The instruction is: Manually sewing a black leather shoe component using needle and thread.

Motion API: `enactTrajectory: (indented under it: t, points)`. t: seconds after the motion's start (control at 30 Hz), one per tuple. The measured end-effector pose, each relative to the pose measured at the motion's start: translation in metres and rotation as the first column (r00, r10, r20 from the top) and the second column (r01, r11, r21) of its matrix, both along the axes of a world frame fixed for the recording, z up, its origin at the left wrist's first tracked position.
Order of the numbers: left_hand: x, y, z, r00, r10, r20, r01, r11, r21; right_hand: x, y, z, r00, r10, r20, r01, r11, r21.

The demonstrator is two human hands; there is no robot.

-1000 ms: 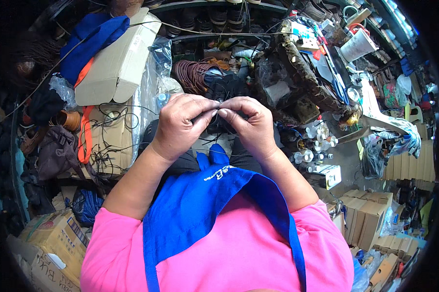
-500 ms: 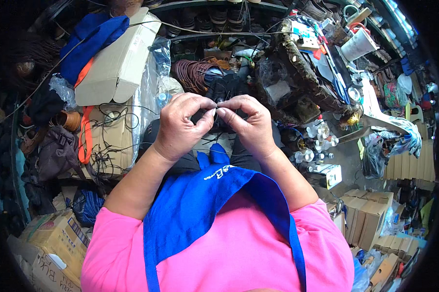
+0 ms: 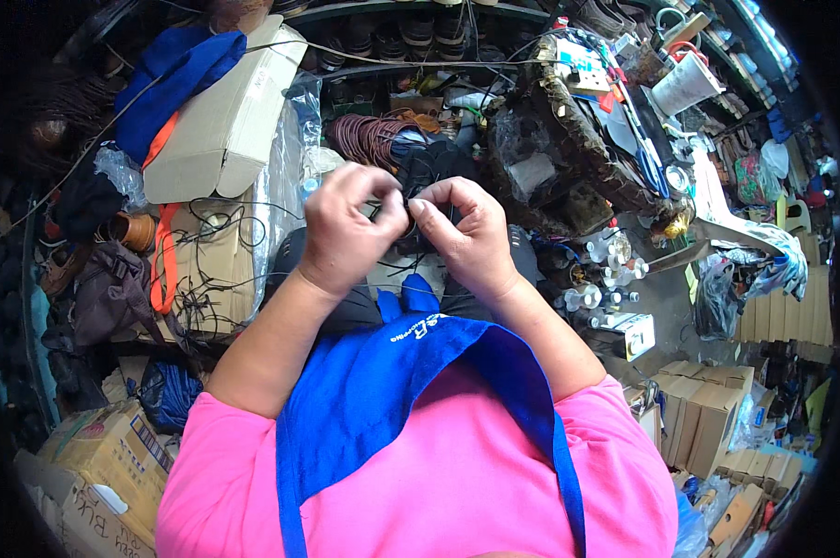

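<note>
My left hand [image 3: 343, 232] and my right hand [image 3: 471, 240] are raised over my lap, fingertips almost meeting. Thumb and forefinger of each hand are bent together in a pinch. Whatever they hold is too thin or small to make out. Just beyond the fingers is a dark bundle [image 3: 436, 166], partly hidden by the hands. Below them lies the blue apron [image 3: 364, 409], its tie lying in a lump between my dark-trousered knees.
Coiled brown cord [image 3: 364, 139] lies ahead. To the left are a cardboard box [image 3: 225, 121], a blue cloth [image 3: 173, 79] and loose black cords. A cluttered, worn stand [image 3: 569, 121] rises at the right, with small bottles [image 3: 583, 298] below it and stacked boxes [image 3: 704, 409] nearer me.
My left hand has rolled and its fingers have lifted slightly, blurred by motion. The right hand has shifted a little left and down. The fingertips, formerly touching, are now slightly apart.
</note>
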State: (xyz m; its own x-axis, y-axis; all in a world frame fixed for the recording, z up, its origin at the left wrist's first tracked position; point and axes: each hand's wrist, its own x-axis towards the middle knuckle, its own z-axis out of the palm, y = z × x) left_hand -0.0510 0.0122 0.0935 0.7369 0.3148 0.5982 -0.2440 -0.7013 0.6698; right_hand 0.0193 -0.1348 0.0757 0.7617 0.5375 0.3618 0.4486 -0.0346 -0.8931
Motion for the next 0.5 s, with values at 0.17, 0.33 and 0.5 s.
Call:
enactTrajectory:
  t: [0.17,0.33,0.5]
  points:
    - [0.005,0.025,0.002,0.978,-0.195,-0.08,0.156,0.924,-0.349,-0.004,-0.005,0.001,0.796,0.181,-0.578,-0.08,0.977,0.196]
    - [0.0,0.017,0.008,0.904,-0.403,-0.138,0.283,0.81,-0.513,-0.002,-0.003,-0.001,0.689,0.335,-0.643,-0.107,0.924,0.368]
    - [0.002,0.015,0.01,0.904,-0.382,-0.191,0.296,0.884,-0.362,0.0,-0.005,-0.001,0.705,0.344,-0.62,-0.137,0.924,0.356]
